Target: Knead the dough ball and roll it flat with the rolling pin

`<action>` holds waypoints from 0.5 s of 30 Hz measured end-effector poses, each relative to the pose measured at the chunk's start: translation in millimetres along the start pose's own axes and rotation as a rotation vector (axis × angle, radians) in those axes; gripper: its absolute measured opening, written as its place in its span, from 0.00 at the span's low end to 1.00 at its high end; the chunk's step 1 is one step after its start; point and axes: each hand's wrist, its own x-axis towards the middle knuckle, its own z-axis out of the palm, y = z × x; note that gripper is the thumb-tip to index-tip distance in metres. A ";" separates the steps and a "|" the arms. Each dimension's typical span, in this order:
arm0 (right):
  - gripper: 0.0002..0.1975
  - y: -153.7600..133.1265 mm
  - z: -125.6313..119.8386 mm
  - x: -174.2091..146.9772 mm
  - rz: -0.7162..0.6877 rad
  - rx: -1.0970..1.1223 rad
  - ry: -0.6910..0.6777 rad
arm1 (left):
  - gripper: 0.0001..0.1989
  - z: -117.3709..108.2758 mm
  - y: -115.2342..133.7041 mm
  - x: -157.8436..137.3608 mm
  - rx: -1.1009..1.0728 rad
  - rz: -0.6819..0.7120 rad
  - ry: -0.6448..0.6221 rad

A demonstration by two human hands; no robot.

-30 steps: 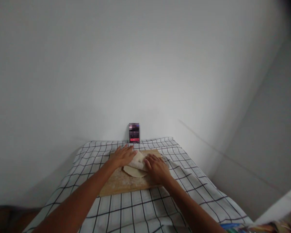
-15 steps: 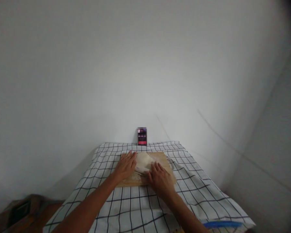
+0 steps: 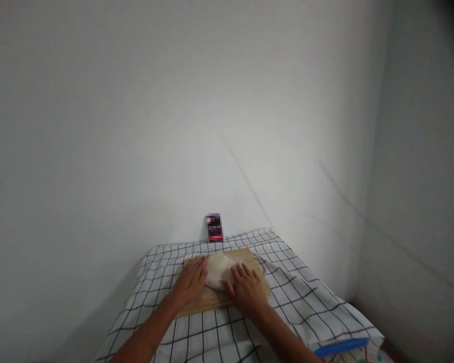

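Observation:
A pale, flattened lump of dough (image 3: 216,269) lies on a wooden board (image 3: 208,304). My left hand (image 3: 191,280) rests flat along the dough's left edge, its fingers stretched forward. On the right side, my right hand (image 3: 245,288) lies with fingers spread, touching the dough's near right edge and the board. Both palms face down, and neither hand grips anything. The undersides of the hands are hidden.
A white cloth with a black grid (image 3: 196,330) covers the table. A phone-like object with a blurred screen (image 3: 214,228) leans against the pale wall (image 3: 174,126) behind. A blue strip (image 3: 342,347) lies at the near right edge.
The view has tilted and turned a little, so the table sits lower in the picture. Both hands stay at the dough, with the right fingers slightly shifted on it.

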 end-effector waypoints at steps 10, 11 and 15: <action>0.20 33.5 3.0 43.9 -0.035 -0.027 -0.017 | 0.32 22.0 -2.7 76.0 -0.105 -0.050 -0.074; 0.20 33.4 3.8 43.0 -0.038 -0.021 -0.021 | 0.32 22.8 -2.9 74.6 -0.110 -0.048 -0.060; 0.21 27.6 5.9 32.7 -0.051 0.007 -0.039 | 0.30 21.7 -2.9 57.2 -0.115 -0.014 -0.022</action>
